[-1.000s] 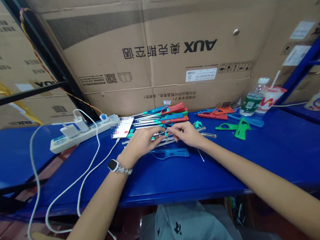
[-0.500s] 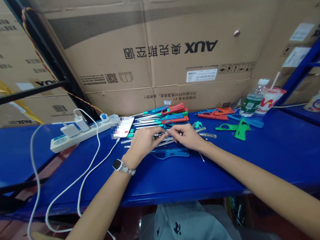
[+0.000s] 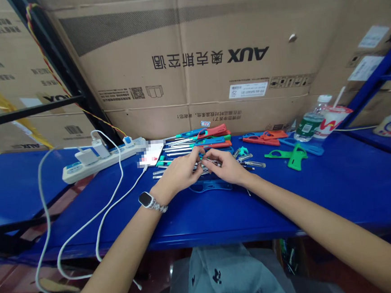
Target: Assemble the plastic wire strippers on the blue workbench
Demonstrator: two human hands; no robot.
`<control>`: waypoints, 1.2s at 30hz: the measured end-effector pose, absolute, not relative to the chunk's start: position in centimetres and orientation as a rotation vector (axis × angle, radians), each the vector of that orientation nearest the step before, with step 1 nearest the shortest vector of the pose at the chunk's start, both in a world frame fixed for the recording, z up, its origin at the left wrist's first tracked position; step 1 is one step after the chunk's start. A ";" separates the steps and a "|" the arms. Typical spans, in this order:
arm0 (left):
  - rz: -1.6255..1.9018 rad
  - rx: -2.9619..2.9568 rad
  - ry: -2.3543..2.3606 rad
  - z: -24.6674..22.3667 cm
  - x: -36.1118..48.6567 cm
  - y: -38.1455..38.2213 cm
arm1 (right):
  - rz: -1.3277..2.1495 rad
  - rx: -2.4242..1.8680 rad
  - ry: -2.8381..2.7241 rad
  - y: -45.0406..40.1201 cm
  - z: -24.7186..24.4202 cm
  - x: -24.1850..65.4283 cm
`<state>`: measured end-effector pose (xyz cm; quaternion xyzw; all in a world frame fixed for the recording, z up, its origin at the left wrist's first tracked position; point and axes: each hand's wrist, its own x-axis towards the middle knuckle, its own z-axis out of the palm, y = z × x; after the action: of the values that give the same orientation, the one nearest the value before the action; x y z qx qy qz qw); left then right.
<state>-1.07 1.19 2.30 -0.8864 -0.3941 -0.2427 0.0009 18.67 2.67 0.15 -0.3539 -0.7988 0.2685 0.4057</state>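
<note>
My left hand, with a watch on its wrist, has thumb and fingers closed in a pinch over the pile. Whatever is between them is too small to make out. Fingertip to fingertip with it, my right hand pinches a thin pale wire-like piece. Beneath both hands lie several metal tubes and clear plastic parts, partly hidden by my fingers. A blue lighter handle shell lies just in front of the hands. Behind them is a row of long-nosed lighters with red, blue and teal handles.
Red handle shells and green handle shells lie to the right, near a water bottle and a drink cup. On the left are a power strip, white cables and a white card. Cardboard boxes stand behind.
My left fingers have lifted and bent more, with the index finger raised. My right fingers have curled in closer, and the thin piece shows between the hands. The view has shifted slightly.
</note>
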 end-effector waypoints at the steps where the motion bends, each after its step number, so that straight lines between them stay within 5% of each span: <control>1: -0.786 -2.787 -1.219 2.2 -1.1 1.2 | 0.675 -0.886 -2.020 2.7 0.2 18.6; 25: -0.853 -2.903 -1.135 1.9 -0.4 0.5 | 0.810 -0.798 -1.902 2.1 0.8 17.6; 36: -1.700 -2.860 -1.089 0.9 -1.3 3.5 | 0.866 -0.889 -1.876 2.4 0.8 18.1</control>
<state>-1.32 3.50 0.93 -0.8039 -0.3061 -0.4777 -0.1787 18.14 2.40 0.78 -0.3565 -0.7524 0.3474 0.4315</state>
